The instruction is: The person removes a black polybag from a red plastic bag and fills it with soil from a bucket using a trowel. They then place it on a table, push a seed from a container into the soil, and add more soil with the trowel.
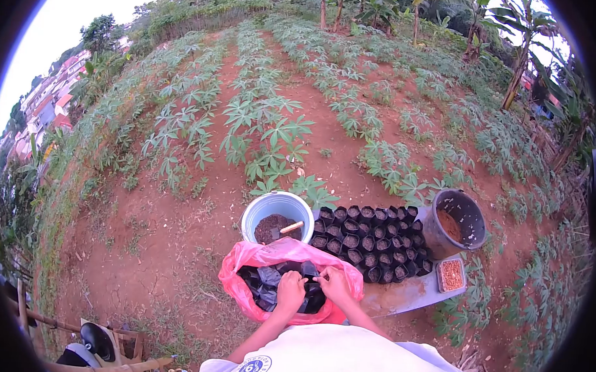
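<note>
My left hand [291,292] and my right hand [334,284] are close together over an open pink plastic bag [243,256]. Between my fingertips is a small black planting bag [311,272], pinched from both sides. More black planting bags [267,292] lie loosely inside the pink one. Just beyond it stands a light blue bucket [246,225] holding dark soil [275,230] and a tool with a wooden handle [292,228]. To the right, several soil-filled black planting bags [368,243] stand upright in rows on a grey board [392,299].
A dark bucket [477,239] with reddish-brown material sits at the board's right end, near a clear tub of orange-brown grains [451,275]. Leafy plants [267,136] grow in rows on red soil ahead. A bamboo frame [108,368] is at lower left.
</note>
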